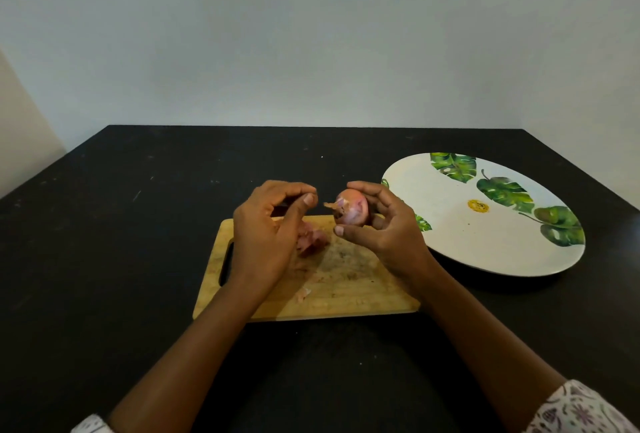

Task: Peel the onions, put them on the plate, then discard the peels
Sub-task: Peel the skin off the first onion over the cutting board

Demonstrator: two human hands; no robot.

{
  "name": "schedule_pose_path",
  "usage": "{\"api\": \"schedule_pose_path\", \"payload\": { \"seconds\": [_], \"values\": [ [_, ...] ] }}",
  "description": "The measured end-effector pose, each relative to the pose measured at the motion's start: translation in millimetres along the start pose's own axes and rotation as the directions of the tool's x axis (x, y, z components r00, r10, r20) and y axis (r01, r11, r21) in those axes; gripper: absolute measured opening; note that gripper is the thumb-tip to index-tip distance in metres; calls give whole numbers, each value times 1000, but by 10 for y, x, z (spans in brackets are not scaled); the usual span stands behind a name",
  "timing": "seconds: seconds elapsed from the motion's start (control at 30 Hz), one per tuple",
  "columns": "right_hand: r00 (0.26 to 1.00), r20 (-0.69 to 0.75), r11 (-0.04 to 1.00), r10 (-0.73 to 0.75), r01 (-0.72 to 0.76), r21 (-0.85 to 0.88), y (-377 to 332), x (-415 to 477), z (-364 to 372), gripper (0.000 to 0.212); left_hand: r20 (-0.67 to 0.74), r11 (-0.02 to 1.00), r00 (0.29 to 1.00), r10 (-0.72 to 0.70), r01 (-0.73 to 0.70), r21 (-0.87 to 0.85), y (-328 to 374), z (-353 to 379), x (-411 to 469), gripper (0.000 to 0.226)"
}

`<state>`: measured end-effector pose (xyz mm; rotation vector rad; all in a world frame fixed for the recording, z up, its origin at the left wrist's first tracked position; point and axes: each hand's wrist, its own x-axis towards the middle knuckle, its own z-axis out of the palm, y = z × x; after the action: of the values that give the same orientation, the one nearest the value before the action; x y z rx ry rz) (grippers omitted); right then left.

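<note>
**Item:** onion [350, 208]. Small, pink-red, partly skinned. It is held above the far edge of the cutting board [346, 294] in my right grip [384, 224], forefinger over the top and thumb beneath.

**Handling (my judgement):** light and firm. The bared flesh is smooth and probably slippery, and the dry skin is papery and apt to tear. It is best held across the round body, leaving the flap end free.

**Loose flap** [331, 205]: juts toward my left grip [270, 224], just apart from it.

**Left grip:** fingers curled, thumb near forefinger. I cannot tell whether it pinches a shred.

**Peels** [311, 238]: a heap on the board beside the left grip, with one scrap nearer the front edge.

**Plate** [485, 245]: large, leaf-printed, just right of the board. Its left rim is partly hidden behind the right grip.

**Desk** [138, 259]: dark, with its far edge at the wall.

**Room:** the way right to the plate is short, with nothing standing between. Bare desk lies left of the board.
</note>
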<state>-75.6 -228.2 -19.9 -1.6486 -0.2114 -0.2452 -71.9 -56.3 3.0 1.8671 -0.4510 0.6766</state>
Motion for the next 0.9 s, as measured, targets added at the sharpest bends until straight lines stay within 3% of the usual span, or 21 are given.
{"api": "schedule_pose_path", "payload": {
  "seconds": [0.13, 0.27, 0.5, 0.67, 0.77, 0.9],
  "values": [
    [991, 83, 976, 102, -116, 185, -55, -5, 7, 51, -31, 992, 1000, -1, 5, 124, -61, -14, 8, 16],
    [974, 150, 921, 169, -210, 329, -90, -8, 8, 55, 80, 999, 996, -35, 38, -34, 30, -8, 11, 21],
    [955, 248, 905, 163, -245, 348, -138, -14, 2, 45, 97, 986, 993, -65, 79, -147, 121, -7, -5, 24],
    [944, 295, 886, 150, -261, 385, -142, -17, -22, 52, 161, 955, 975, -154, 188, -228, 143, -21, 12, 25],
    [940, 313, 858, 133, -267, 439, -113, -8, -39, 56, 185, 952, 970, -159, 200, -231, 142, -24, 13, 27],
    [942, 307, 843, 136, -272, 463, -78, 10, -44, 46, 189, 964, 973, -134, 172, -203, 152, -9, -1, 25]
  ]
}}
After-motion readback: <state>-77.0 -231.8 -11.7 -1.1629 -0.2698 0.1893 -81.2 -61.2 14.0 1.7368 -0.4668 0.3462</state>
